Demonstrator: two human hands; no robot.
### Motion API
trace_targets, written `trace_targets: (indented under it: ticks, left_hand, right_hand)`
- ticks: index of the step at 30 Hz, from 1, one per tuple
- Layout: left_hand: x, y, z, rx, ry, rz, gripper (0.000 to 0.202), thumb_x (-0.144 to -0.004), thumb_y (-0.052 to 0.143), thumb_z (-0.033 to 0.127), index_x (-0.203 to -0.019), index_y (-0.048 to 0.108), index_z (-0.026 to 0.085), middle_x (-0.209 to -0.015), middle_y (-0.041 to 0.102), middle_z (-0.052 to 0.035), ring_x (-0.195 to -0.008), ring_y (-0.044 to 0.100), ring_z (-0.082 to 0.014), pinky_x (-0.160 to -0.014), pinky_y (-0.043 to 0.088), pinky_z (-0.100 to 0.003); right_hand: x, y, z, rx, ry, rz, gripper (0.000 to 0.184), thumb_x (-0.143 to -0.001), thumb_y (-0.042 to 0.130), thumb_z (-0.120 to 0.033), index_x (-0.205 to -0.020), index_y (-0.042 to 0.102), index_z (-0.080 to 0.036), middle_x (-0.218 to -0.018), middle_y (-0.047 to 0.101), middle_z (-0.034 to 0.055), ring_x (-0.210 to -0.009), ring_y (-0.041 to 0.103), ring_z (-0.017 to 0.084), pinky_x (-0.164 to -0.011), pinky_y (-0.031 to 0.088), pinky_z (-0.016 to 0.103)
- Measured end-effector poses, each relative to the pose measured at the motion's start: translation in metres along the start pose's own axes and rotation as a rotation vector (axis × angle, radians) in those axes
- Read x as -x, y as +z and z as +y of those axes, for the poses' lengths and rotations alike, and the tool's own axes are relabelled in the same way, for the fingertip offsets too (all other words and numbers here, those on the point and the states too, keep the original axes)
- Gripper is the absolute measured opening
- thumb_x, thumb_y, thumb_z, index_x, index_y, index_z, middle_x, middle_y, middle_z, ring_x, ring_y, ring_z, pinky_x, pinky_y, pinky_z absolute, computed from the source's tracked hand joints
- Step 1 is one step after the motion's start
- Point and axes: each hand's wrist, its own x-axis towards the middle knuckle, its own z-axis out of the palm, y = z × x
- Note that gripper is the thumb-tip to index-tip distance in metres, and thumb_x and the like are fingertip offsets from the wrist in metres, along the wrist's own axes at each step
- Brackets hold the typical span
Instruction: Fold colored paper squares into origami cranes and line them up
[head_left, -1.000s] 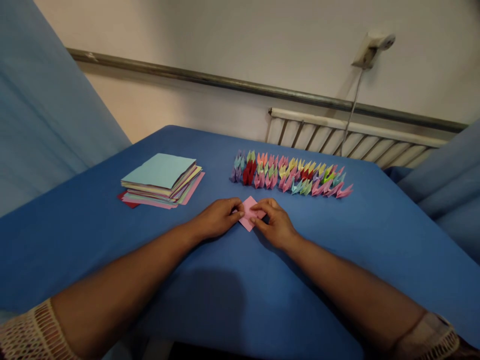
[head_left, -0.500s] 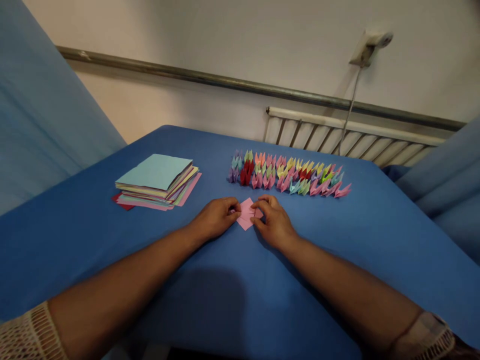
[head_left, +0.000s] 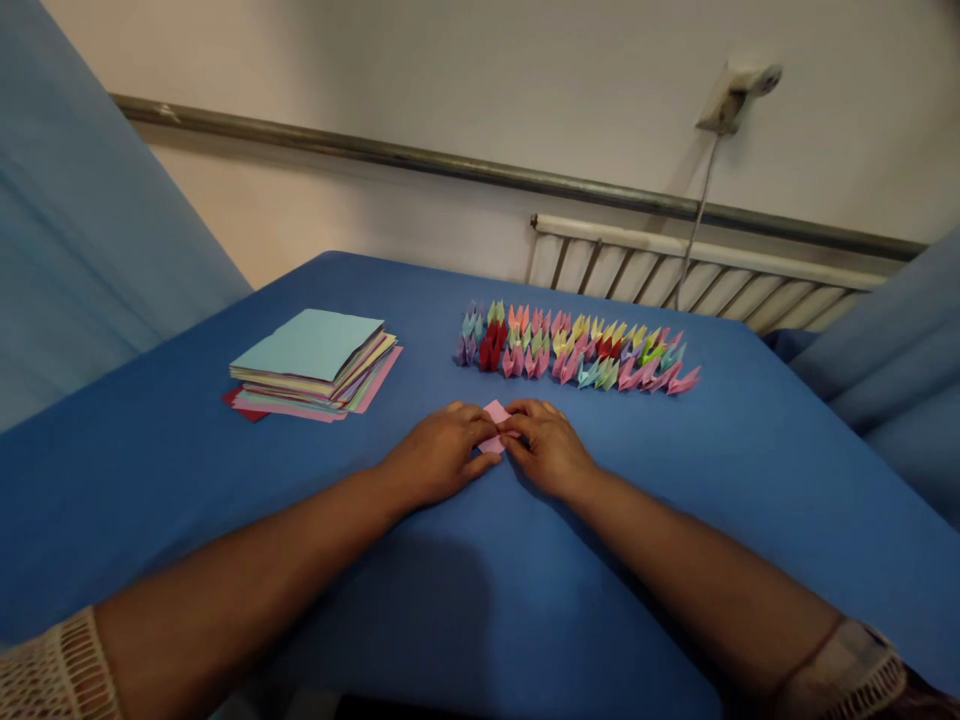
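Note:
Between my hands, on the blue-covered table (head_left: 420, 640), lies a small folded piece of pink origami paper (head_left: 496, 411). My left hand (head_left: 442, 448) covers its left side, with the fingertips on the paper near its middle and the thumb along the near edge. From the right, my right hand (head_left: 547, 445) holds the other side, its fingers bent and its thumb close to the index finger. The fingertips of both hands almost meet over the paper. Only the far corner and a small near part of the paper show; the fingers hide the rest.
A stack of coloured paper squares (head_left: 307, 343), light blue on top, sits at the left. Beyond my right hand stand several rows of folded paper cranes (head_left: 574, 350). Behind the table are a radiator (head_left: 675, 265), a wall pipe (head_left: 390, 155) and a plug with a cord (head_left: 724, 105).
My left hand has moved right and farther over the pink paper, and its fingers have come close to the right hand's. Less of the paper shows. The right hand has barely shifted.

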Motion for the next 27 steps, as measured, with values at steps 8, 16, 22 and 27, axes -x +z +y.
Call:
trace_targets:
  ticks: [8,16,22,27]
  left_hand:
    - [0.000,-0.006,0.011,-0.152,0.027,-0.030,0.020,-0.090,0.054,0.030,-0.099,0.066,0.017,-0.102,0.066,-0.0081,-0.096,0.057,-0.0240,-0.090,0.040,-0.040]
    - [-0.003,-0.008,0.003,-0.253,0.059,0.017,0.024,-0.091,0.045,0.017,-0.094,0.068,0.014,-0.104,0.068,-0.0121,-0.095,0.056,-0.0247,-0.090,0.038,-0.042]
    - [-0.004,-0.010,-0.004,-0.163,0.009,-0.010,0.019,-0.089,0.049,0.019,-0.097,0.066,0.017,-0.092,0.068,-0.0074,-0.088,0.059,-0.0220,-0.086,0.041,-0.038]
    - [-0.002,-0.006,-0.006,-0.069,0.076,-0.015,0.025,-0.091,0.051,0.025,-0.111,0.066,0.019,-0.110,0.069,-0.0076,-0.104,0.060,-0.0231,-0.097,0.040,-0.040]
  right_hand:
    - [-0.001,0.000,0.001,0.001,-0.028,0.057,0.021,-0.090,0.056,-0.019,-0.103,0.071,-0.023,-0.102,0.064,0.0063,-0.097,0.055,0.020,-0.088,0.044,0.037]
    - [0.003,-0.003,-0.006,0.099,-0.024,0.031,0.023,-0.094,0.050,-0.024,-0.101,0.071,-0.021,-0.095,0.063,0.0090,-0.092,0.055,0.022,-0.083,0.045,0.037]
    - [0.005,-0.004,-0.013,0.116,-0.028,-0.005,0.022,-0.092,0.050,-0.023,-0.102,0.069,-0.019,-0.096,0.062,0.0102,-0.092,0.054,0.023,-0.084,0.045,0.038]
    - [0.003,-0.006,-0.009,0.085,0.029,-0.010,0.026,-0.086,0.055,-0.018,-0.109,0.066,-0.017,-0.104,0.061,0.0109,-0.100,0.054,0.024,-0.090,0.044,0.040]
